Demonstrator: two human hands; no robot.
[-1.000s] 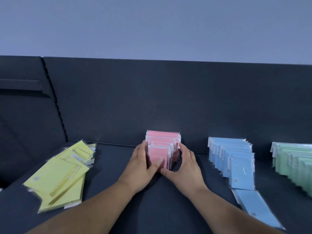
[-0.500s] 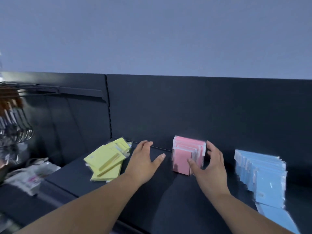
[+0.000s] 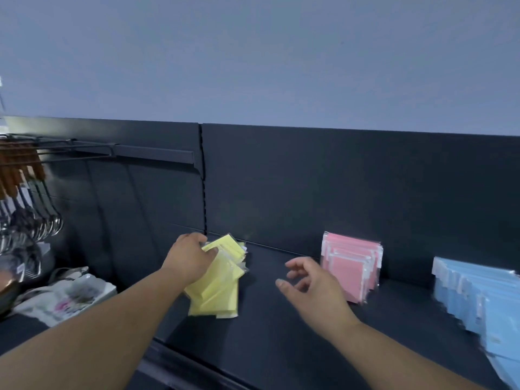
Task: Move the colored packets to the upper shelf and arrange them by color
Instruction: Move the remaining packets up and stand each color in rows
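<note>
Left hand (image 3: pixel 187 258) grips glossy flat yellow packets (image 3: pixel 216 288); right hand (image 3: pixel 312 285) fingers hang relaxed.

my left hand (image 3: pixel 188 261) curls round the far end of the yellow packets (image 3: pixel 216 288), while my right hand (image 3: pixel 312 282) hovers to their right, fingers loosely spread.

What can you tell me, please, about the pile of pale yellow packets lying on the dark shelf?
The pile of pale yellow packets is a loose, fanned heap of flat rectangular sleeves in clear glossy wrap, lying flat and askew rather than standing. It sits at the left end of the dark shelf, near the back panel, left of the upright pink packets. The left hand grips its far end, thumb on top.
</note>
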